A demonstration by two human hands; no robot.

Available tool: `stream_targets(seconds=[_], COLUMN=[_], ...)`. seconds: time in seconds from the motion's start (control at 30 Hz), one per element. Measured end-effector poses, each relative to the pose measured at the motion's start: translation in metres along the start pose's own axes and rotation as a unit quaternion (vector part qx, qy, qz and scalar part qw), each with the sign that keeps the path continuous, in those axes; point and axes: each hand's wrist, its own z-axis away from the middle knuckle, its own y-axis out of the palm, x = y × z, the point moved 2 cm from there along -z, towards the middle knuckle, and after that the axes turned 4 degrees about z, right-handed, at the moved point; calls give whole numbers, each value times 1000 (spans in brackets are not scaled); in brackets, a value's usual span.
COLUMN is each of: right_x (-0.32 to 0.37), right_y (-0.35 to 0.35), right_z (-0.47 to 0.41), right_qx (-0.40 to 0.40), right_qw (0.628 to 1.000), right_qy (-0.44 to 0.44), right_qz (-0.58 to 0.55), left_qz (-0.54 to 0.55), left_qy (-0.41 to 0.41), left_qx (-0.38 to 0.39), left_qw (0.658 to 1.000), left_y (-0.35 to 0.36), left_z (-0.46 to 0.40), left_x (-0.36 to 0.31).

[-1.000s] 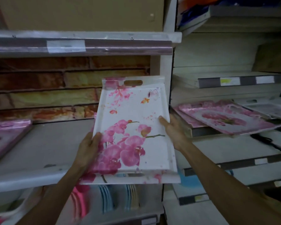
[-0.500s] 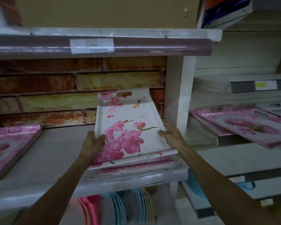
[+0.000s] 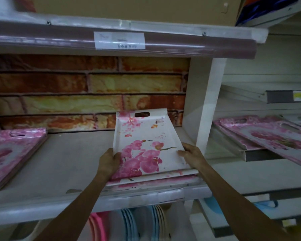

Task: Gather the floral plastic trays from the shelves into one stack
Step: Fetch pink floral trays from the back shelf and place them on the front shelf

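Note:
A white tray with pink orchids (image 3: 142, 136) lies on top of a low stack of similar trays (image 3: 153, 181) near the front right of the grey shelf (image 3: 59, 164). My left hand (image 3: 109, 160) grips its left rim. My right hand (image 3: 191, 154) grips its right rim. The tray's handle slot points toward the brick-patterned back wall. A pile of pink floral trays (image 3: 10, 153) rests at the shelf's left end. More pink floral trays (image 3: 268, 138) lie tilted on the neighbouring shelf to the right.
A white upright post (image 3: 205, 108) divides the two shelf bays. An upper shelf edge with a price label (image 3: 119, 40) hangs overhead. Pink, blue and cream plastic plates (image 3: 129, 223) stand on the level below.
Both hands have lowered the orchid tray from a raised, tilted hold down onto the stack on the shelf. The view has shifted left and closer.

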Motion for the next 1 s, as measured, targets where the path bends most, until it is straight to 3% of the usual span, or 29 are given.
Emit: stream_targets(seconds=[0.63, 1.0], right_x=[-28, -32], right_y=[-3, -5], right_z=[2, 3], right_qx=[15, -3], right_qw=[998, 999], right_qy=[55, 44], right_qz=[-1, -9], left_qz=[-64, -32], left_qy=[26, 11], left_qx=[41, 51], left_qw=[997, 998], left_y=[17, 20], left_z=[8, 5], left_x=[5, 6])
